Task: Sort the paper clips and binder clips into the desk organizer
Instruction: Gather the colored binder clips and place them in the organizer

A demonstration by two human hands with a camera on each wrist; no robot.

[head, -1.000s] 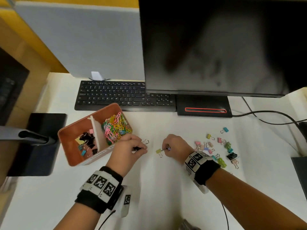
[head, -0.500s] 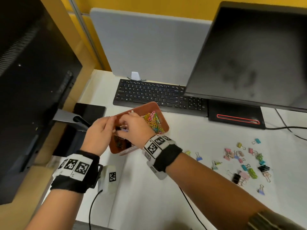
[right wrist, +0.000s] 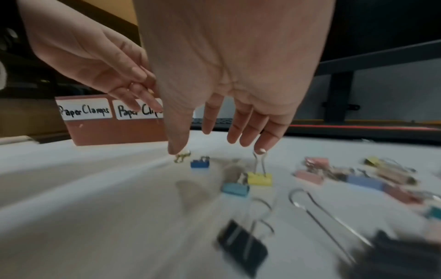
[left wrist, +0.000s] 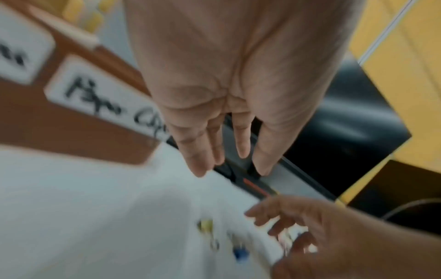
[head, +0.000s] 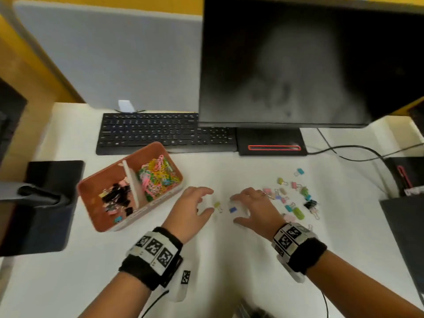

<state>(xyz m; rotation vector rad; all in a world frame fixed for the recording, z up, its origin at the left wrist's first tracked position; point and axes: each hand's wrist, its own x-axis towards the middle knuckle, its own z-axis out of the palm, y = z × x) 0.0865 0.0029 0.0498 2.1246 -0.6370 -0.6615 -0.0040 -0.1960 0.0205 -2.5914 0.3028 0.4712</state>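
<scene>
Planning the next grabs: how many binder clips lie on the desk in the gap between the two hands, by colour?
small yellow binder clip: 1
small blue binder clip: 1
Total: 2, both lying on the white desk between the left hand and the right hand, neither one held.

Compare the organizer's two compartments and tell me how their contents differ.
The left compartment holds binder clips, mostly black with a few pastel ones; the right compartment holds thin, bright wire paper clips. The left one's floor still shows in part; the right one's heap hides most of its floor. Both sit in the same terracotta organizer, split by a white divider.
</scene>
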